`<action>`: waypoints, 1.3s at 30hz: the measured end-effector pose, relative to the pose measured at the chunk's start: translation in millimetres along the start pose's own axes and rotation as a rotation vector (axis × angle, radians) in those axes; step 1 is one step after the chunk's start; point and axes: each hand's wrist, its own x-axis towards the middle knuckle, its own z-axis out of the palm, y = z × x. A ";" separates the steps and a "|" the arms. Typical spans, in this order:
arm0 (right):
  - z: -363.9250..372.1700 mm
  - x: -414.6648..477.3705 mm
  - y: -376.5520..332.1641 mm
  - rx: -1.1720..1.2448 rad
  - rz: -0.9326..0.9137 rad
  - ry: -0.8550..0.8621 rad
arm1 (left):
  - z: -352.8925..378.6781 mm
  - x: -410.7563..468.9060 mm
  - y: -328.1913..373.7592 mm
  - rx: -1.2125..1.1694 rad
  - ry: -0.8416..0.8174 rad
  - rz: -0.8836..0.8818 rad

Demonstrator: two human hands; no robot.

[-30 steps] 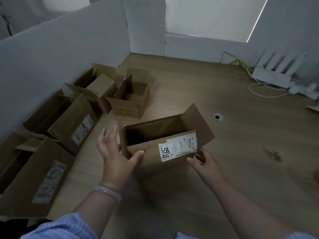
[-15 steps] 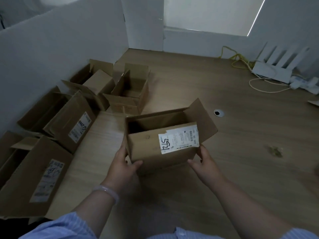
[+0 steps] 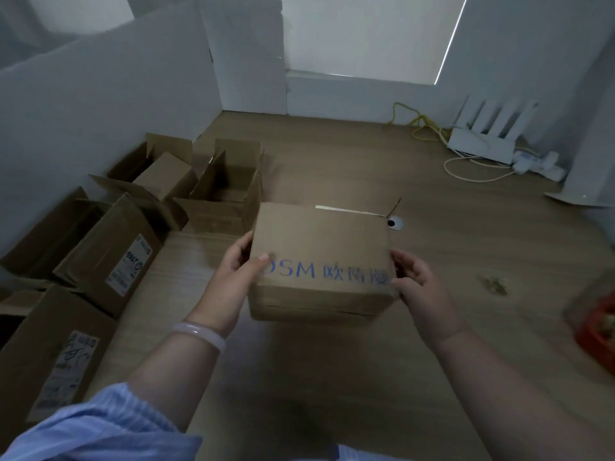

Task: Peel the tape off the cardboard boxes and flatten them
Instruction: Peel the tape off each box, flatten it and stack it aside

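Observation:
A brown cardboard box point(image 3: 319, 247) with blue printed lettering is held above the wooden table, its closed side turned up toward me. My left hand point(image 3: 238, 277) grips its left side, thumb on the top face and fingers curled round the edge. My right hand point(image 3: 417, 284) grips its right side, fingers curled round the corner. A pale strip of tape point(image 3: 346, 209) shows along the box's far edge, beside a flap corner sticking up at the far right.
Several open cardboard boxes point(image 3: 226, 191) lie along the white partition point(image 3: 100, 104) at the left, some with shipping labels. A cable hole point(image 3: 394, 223) sits behind the held box. A white router point(image 3: 482, 141) with cables stands at the back right; a red object point(image 3: 599, 331) at the right edge.
The box has been turned over: its open top and white label faced me before, and now a closed face with blue lettering is up. Both hands moved onto its sides.

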 end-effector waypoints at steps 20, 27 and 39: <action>-31.3 -3.9 -0.9 -0.492 0.087 0.343 | 29.7 -3.7 -13.3 0.228 -0.106 -0.136; -40.8 -0.3 26.8 -0.712 0.230 0.210 | 33.7 3.9 -70.7 0.437 -0.125 -0.289; 12.4 -29.1 53.0 -1.328 -0.410 -0.188 | 25.7 -1.9 -99.0 0.472 0.038 -0.260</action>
